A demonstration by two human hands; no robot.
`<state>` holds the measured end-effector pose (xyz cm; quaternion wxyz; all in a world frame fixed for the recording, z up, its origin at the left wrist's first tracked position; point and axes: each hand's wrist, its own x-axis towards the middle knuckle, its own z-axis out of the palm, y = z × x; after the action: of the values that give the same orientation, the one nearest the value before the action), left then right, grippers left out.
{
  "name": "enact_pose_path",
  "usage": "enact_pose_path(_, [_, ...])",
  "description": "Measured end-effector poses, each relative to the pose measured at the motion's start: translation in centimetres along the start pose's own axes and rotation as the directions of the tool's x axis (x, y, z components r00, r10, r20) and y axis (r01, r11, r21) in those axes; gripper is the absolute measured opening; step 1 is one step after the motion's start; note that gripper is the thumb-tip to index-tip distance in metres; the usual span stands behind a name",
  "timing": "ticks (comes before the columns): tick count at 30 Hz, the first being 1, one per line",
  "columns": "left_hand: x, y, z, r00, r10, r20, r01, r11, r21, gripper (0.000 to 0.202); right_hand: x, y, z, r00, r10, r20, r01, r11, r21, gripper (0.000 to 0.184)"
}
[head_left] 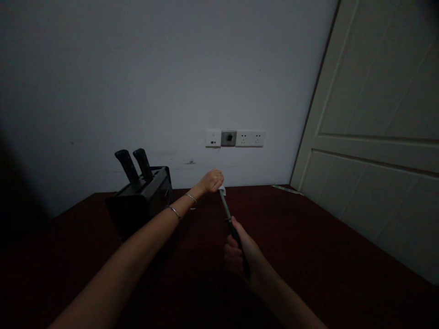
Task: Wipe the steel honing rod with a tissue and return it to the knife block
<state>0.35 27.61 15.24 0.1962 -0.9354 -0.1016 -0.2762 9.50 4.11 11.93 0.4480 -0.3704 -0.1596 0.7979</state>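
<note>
Gripping w/ R hand (253,257), closed round black handle (235,233) of slim grey metal-looking rod (225,204), over dark-red bench (291,224). Prob stiff, mid-wt, slick shaft; hold by handle. L hand (211,181) closed on soft-looking white cloth (222,189) at far end.

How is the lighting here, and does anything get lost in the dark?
Head view: dim overall, with the wall a dull grey and the tabletop near black toward the lower left; head view: the front of the black block shows little detail; head view: the grey rod stays readable.
</note>
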Motion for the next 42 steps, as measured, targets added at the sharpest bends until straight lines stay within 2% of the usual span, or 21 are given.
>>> enact_pose_path(8, [0.2,0.9,-2.1,0.998,-0.034,-0.053,0.035,0.999,0.02,0.032,-0.3,-0.5,0.0,0.999,-0.031,0.017,0.031,0.998,-0.053,0.063])
enact_pose_path(14, [0.3,3.2,-2.7,0.997,-0.012,-0.073,0.015,0.999,0.03,0.032,-0.1,-0.7,-0.3,0.998,-0.052,0.037,0.055,0.994,-0.091,0.063])
enact_pose_path(19, [0.3,6.3,-2.7,0.992,0.094,-0.088,-0.091,0.995,0.041,0.033,0.4,-0.8,-1.0,0.993,-0.082,0.079,0.091,0.99,-0.112,0.061])
enact_pose_path(25, [0.0,9.0,-2.9,0.964,0.217,-0.155,-0.216,0.976,0.026,0.032,0.0,-1.0,-0.4,0.997,-0.083,0.006,0.083,0.993,-0.087,0.063])
enact_pose_path(30, [-0.3,8.9,-2.8,0.954,0.261,-0.146,-0.26,0.965,0.022,0.031,-0.4,-0.9,0.1,0.999,-0.041,0.002,0.041,0.996,-0.079,0.066])
enact_pose_path(34, [-0.1,8.3,-2.4,0.949,0.292,-0.119,-0.289,0.956,0.044,0.031,-0.1,-0.5,-0.2,0.995,-0.095,-0.021,0.093,0.992,-0.079,0.063])
enact_pose_path(39, [0.5,6.7,-2.2,0.946,0.306,-0.11,-0.3,0.952,0.067,0.032,0.1,-0.2,-0.2,0.993,-0.112,-0.03,0.109,0.99,-0.093,0.061])
enact_pose_path(42, [0.4,5.2,-2.2,0.965,0.253,-0.074,-0.249,0.967,0.06,0.032,-0.1,0.0,0.1,0.994,-0.099,-0.048,0.095,0.992,-0.087,0.061])
